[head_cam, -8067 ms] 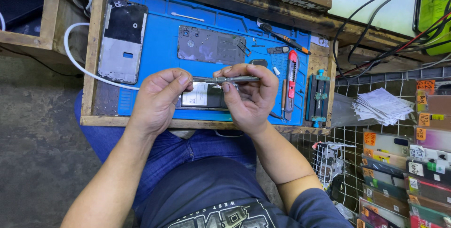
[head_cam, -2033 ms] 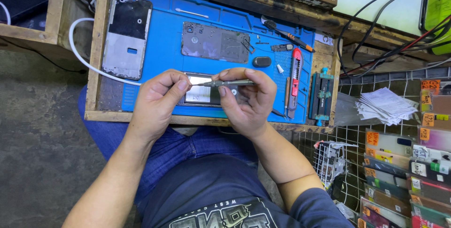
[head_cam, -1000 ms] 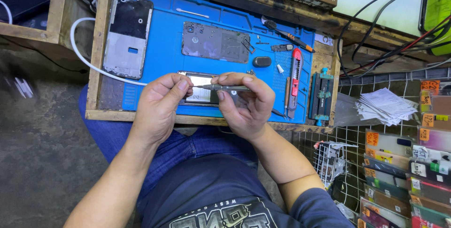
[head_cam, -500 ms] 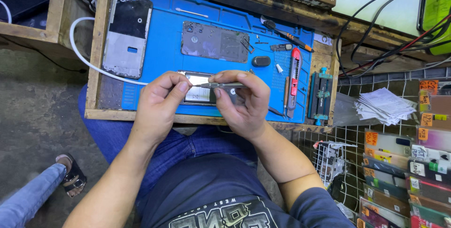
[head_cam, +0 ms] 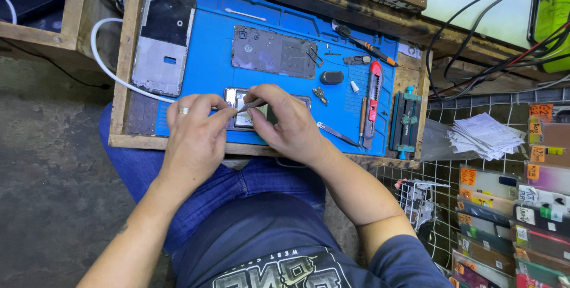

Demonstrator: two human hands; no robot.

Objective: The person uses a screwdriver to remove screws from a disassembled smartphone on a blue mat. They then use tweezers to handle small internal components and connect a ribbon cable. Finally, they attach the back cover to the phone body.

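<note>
Phone body, opened and lying flat at the near edge of a blue work mat, sits between two bare hands. The left hand, a ring on one finger, curls its fingers against the phone's left end, steadying it. The right hand pinches a slim metal tool between thumb and fingers, its tip pointing left over the phone. The mat covers a wooden counter resting above the person's lap. Farther on the mat lies a grey back cover; to the far left, a phone frame with a dark panel. Right of the hands lie tweezers, a red utility knife, an orange-handled screwdriver and a small black oval piece. A white cable loops past the counter's left edge. Stacked white papers sit well apart on the right.
</note>
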